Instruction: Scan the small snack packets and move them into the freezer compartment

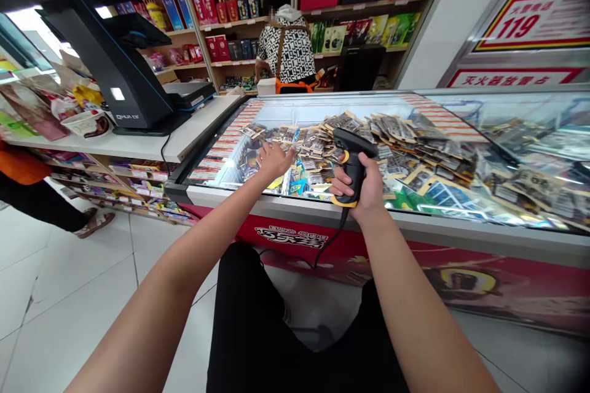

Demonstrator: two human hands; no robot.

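My right hand (370,187) is wrapped round the grip of a black and yellow barcode scanner (354,166), held upright above the near edge of a glass-topped chest freezer (276,198). A dark cable runs down from the scanner's base past the freezer's red front. To the left, my left hand (275,159) rests on or just over the glass, its fingers stretched forward with nothing in them. Many small brown and dark packets (396,129) lie heaped around both hands; whether they are on or under the glass I cannot tell. Blue packets (298,186) show near my left hand.
A black checkout terminal (124,73) stands on a white counter (184,135) at the left. Beyond the freezer a person in a patterned top (292,52) faces shelves of boxes and bottles (225,6). Another person's leg (41,196) is at the far left.
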